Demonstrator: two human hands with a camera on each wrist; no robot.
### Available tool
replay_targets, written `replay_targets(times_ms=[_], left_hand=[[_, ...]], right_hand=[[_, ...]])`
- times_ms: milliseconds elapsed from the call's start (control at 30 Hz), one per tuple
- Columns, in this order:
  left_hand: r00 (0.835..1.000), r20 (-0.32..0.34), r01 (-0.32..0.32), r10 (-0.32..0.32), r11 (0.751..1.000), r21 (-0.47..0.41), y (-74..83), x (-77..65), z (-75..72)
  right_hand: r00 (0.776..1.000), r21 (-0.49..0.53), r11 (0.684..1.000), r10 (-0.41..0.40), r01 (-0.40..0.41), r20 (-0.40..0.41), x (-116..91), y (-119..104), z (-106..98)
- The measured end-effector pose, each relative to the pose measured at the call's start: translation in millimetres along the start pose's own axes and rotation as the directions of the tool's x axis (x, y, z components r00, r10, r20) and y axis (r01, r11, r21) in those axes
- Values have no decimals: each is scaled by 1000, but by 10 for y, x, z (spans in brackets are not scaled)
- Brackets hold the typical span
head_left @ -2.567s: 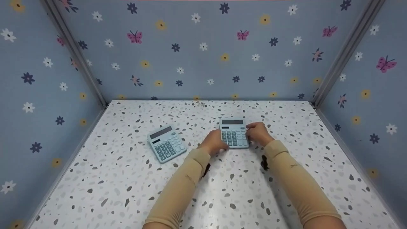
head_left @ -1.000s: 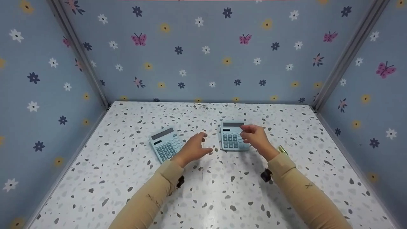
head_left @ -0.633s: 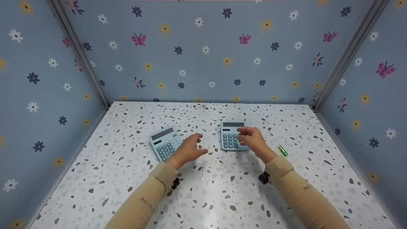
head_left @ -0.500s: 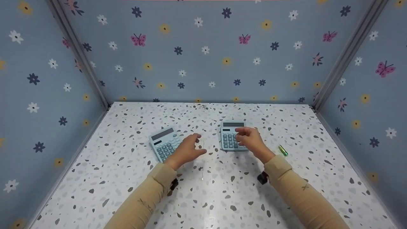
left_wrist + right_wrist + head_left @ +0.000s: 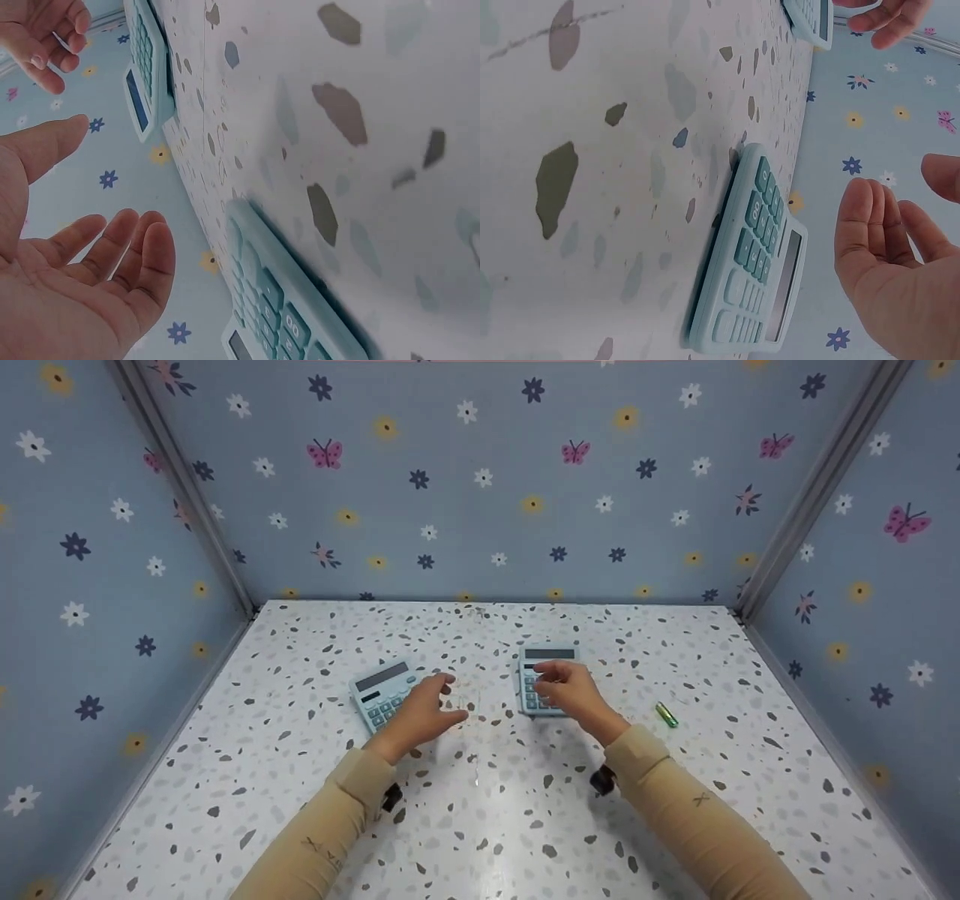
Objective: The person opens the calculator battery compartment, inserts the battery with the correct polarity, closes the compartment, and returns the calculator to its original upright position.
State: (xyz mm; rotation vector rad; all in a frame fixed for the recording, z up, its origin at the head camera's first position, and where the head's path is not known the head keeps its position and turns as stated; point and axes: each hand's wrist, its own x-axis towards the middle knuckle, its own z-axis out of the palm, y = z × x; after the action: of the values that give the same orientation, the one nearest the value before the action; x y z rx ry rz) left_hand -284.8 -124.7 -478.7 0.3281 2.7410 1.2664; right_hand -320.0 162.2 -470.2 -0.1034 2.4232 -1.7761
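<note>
Two pale blue calculators lie face up on the speckled white table. The left calculator (image 5: 382,686) sits at a slant, its lower right part hidden by my left hand (image 5: 416,716). That hand hovers above it, fingers loosely bent and thumb apart, with nothing in its grasp. My right hand (image 5: 574,694) hangs over the right calculator (image 5: 550,653), which stands straight, and covers some of its keys. In the right wrist view, a gap shows between the hand's bent fingers (image 5: 862,225) and the calculator (image 5: 754,262); the palm holds nothing.
A small green and gold cylinder (image 5: 666,715), like a battery, lies on the table (image 5: 480,840) to the right of the right calculator. Blue flowered panels (image 5: 480,510) wall in the back and both sides, with grey metal posts (image 5: 817,495) at the corners.
Earlier both hands held the right calculator by its sides. They have since let go and risen; both drift left, the left hand over the left calculator. The green cylinder has come into view.
</note>
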Motion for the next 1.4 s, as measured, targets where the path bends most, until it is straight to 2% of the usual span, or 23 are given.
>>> replay_targets(times_ms=[167,400,633,833,1267,1400], left_hand=[[1000,-12,11,-11,1000,14,-64,-50,-121],[999,-32,10,-9,1000,18,-169,-131,-280],[998,-52,27,-25,999,45,-294,-168,-398],[997,-77,32,-30,999,23,-381,-213,-472],[991,-108,81,-78,996,26,-549,-308,-646],[989,-121,88,-85,996,24,-607,-320,-725]], right_hand=[[999,14,999,-35,35,28,7,-20,84],[996,-16,998,-54,55,68,28,-68,224],[992,-25,997,-69,72,105,40,-91,350],[988,-36,995,-83,88,129,39,-115,457],[978,-67,993,-79,94,193,50,-117,708],[977,-82,994,-51,69,209,69,-124,800]])
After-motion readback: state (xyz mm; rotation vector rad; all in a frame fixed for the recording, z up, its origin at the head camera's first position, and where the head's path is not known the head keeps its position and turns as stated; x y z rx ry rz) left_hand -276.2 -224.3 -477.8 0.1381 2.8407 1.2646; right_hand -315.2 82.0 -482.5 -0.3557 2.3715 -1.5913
